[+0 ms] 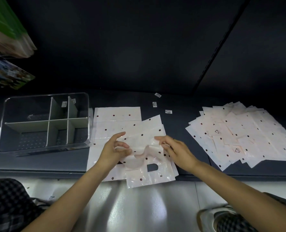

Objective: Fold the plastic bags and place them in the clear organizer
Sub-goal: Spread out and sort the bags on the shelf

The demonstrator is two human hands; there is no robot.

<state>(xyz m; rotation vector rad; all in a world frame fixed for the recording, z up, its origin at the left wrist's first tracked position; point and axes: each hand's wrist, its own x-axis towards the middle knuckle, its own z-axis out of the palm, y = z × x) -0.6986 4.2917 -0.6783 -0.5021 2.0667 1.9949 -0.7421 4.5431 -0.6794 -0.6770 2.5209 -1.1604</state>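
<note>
Head view: left hand (pixel 113 149), right hand (pixel 175 148) pinch bag (pixel 144 158) overhanging shelf edge (pixel 38 171); organizer (pixel 43 123) left.

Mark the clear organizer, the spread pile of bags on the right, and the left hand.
clear organizer (pixel 87 114), head view, on its right wall.
pile of bags (pixel 242 131), head view, middle of the pile.
left hand (pixel 113 148), head view, middle of the hand.

1 organizer (pixel 45 122) w/ 6 compartments, 3 loose labels (pixel 168 111), 2 hands (pixel 113 150)

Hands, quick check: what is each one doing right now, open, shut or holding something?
Left hand: pinches the top plastic bag at its edge.
Right hand: pinches the same bag's upper edge.
</note>
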